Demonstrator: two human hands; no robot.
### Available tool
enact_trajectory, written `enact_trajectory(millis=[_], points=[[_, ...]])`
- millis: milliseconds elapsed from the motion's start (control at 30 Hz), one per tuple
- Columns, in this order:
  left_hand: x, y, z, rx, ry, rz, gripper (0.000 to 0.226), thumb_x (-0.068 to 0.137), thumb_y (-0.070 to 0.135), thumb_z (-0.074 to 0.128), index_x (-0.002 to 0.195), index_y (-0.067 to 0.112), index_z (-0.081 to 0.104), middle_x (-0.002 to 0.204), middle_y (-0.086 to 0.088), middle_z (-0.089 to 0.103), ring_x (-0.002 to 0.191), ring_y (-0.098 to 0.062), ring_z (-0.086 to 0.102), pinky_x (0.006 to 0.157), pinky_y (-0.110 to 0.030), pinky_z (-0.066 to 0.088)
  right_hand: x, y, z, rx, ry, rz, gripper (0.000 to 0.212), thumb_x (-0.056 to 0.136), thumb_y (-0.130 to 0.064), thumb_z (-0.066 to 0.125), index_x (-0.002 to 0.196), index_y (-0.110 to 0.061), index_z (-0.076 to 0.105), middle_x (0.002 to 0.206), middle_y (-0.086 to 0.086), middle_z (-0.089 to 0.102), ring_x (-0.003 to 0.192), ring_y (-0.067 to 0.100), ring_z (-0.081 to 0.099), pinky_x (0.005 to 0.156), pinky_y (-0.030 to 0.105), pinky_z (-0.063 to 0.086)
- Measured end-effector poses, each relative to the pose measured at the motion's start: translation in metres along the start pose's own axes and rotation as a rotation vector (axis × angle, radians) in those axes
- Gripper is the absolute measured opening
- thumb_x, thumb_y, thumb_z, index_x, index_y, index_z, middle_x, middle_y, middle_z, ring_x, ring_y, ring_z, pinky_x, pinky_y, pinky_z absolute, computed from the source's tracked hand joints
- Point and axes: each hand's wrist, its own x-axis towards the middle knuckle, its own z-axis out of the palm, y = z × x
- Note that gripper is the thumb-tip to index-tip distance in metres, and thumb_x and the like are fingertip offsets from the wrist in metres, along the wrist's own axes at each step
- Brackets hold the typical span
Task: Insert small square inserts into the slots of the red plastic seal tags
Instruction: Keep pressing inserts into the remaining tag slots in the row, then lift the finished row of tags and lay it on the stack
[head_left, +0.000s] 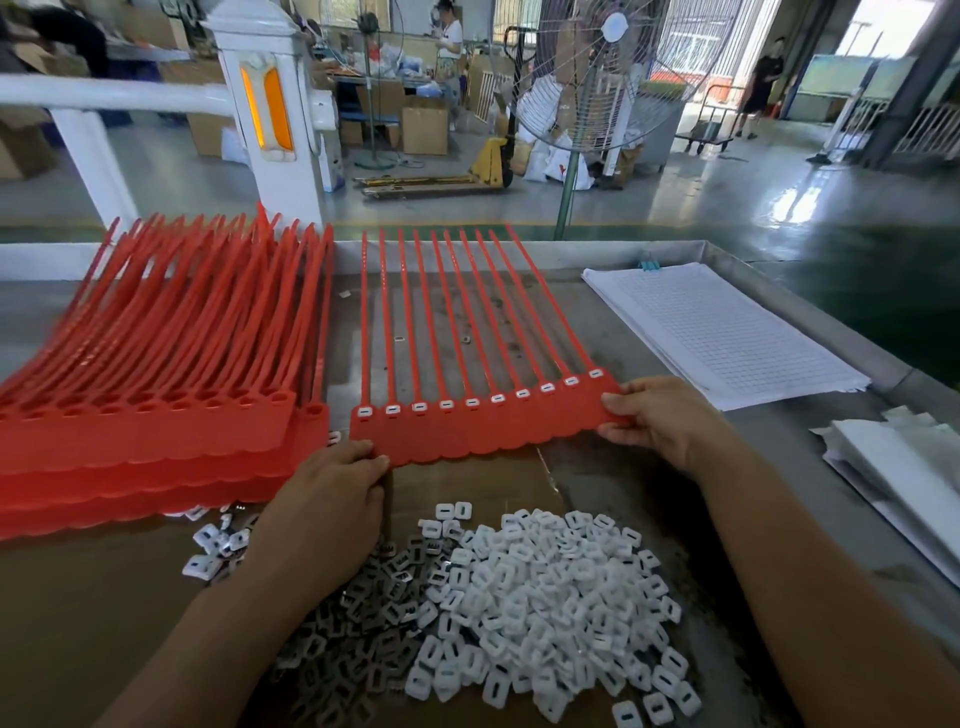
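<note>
A red strip of joined seal tags lies across the middle of the metal table, its long tails pointing away from me. Every slot along its head row holds a white square insert. My left hand pinches the strip's lower left corner. My right hand grips its right end between thumb and fingers. A heap of loose white inserts lies in front of me, with grey metal ones at its left side.
A thick stack of red tag strips with open round slots fills the left of the table. A pad of gridded paper lies at the right, folded white sheets beyond it. A standing fan rises behind the table's rim.
</note>
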Motion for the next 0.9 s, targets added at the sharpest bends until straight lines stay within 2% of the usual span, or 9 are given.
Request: enact_trajectory(millis=[100,300,467,567,600,667,767,833,900], points=[[-0.001,0.002,0.001,-0.041,0.031,-0.022,0.039,0.092,0.019,0.043,0.131,0.019,0.048,0.143,0.003,0.036,0.131,-0.012,0.032,0.106,-0.017,0.018,0.009,-0.003,0.008,0.026,0.044,-0.025,0.014,0.088,0.005,0.054,0.075,-0.001,0.052,0.071,0.013,0.058,0.039,0.009,0.059,0.041,0.018,0.051],[-0.002,0.005,0.000,-0.063,0.041,0.018,0.031,0.090,0.015,0.046,0.119,0.015,0.059,0.131,0.003,0.051,0.119,-0.011,0.044,0.096,-0.013,0.024,0.029,-0.009,0.029,0.033,0.076,-0.024,0.006,0.090,0.003,0.051,0.085,0.002,0.052,0.078,0.011,0.057,0.061,0.017,0.057,0.043,0.017,0.051],[-0.001,0.004,0.000,-0.067,0.041,-0.006,0.031,0.092,0.017,0.045,0.119,0.019,0.060,0.131,0.006,0.052,0.118,-0.009,0.046,0.096,-0.013,0.026,0.045,-0.006,0.038,-0.028,0.120,-0.089,0.011,0.092,0.003,0.047,0.099,0.002,0.056,0.073,0.007,0.054,0.056,0.013,0.052,0.044,0.014,0.050],[-0.002,0.004,-0.001,-0.068,0.034,-0.005,0.031,0.091,0.017,0.046,0.118,0.018,0.061,0.129,0.005,0.053,0.116,-0.010,0.048,0.096,-0.015,0.028,0.055,0.003,0.038,-0.208,0.217,-0.177,0.023,0.093,0.001,0.046,0.112,0.006,0.057,0.067,0.008,0.052,0.041,0.007,0.051,0.039,0.013,0.044],[-0.001,0.004,-0.001,-0.070,0.032,-0.004,0.031,0.091,0.016,0.046,0.118,0.017,0.061,0.128,0.005,0.054,0.116,-0.010,0.048,0.095,-0.015,0.029,0.058,0.005,0.038,-0.317,0.245,-0.213,0.024,0.093,-0.001,0.046,0.113,0.004,0.058,0.071,0.011,0.057,0.044,0.007,0.052,0.045,0.017,0.045],[-0.001,0.004,-0.002,-0.075,0.030,-0.004,0.031,0.091,0.016,0.045,0.118,0.017,0.061,0.128,0.005,0.054,0.115,-0.010,0.048,0.095,-0.014,0.029,0.064,0.008,0.038,-0.524,0.281,-0.274,0.027,0.092,-0.007,0.047,0.115,0.000,0.061,0.095,0.017,0.066,0.068,0.018,0.058,0.069,0.029,0.048],[-0.001,0.004,-0.002,-0.074,0.033,0.004,0.032,0.092,0.017,0.045,0.120,0.018,0.060,0.130,0.005,0.052,0.117,-0.009,0.046,0.096,-0.014,0.027,0.067,0.007,0.038,-0.766,0.358,-0.277,0.040,0.092,-0.014,0.051,0.130,-0.003,0.050,0.127,0.020,0.055,0.112,0.027,0.053,0.099,0.034,0.036],[-0.001,0.004,-0.002,-0.070,0.039,0.010,0.032,0.092,0.017,0.045,0.120,0.018,0.060,0.130,0.005,0.052,0.117,-0.009,0.046,0.096,-0.014,0.027,0.062,0.006,0.039,-0.821,0.445,-0.287,0.050,0.091,-0.020,0.055,0.136,-0.004,0.042,0.136,0.018,0.048,0.127,0.029,0.041,0.104,0.033,0.030],[-0.001,0.004,-0.002,-0.075,0.043,0.012,0.031,0.092,0.017,0.045,0.118,0.018,0.061,0.129,0.005,0.053,0.116,-0.009,0.047,0.095,-0.014,0.028,0.050,0.004,0.047,-0.738,0.462,-0.362,0.043,0.089,-0.019,0.056,0.129,-0.006,0.050,0.129,0.015,0.054,0.122,0.027,0.047,0.099,0.030,0.034]])
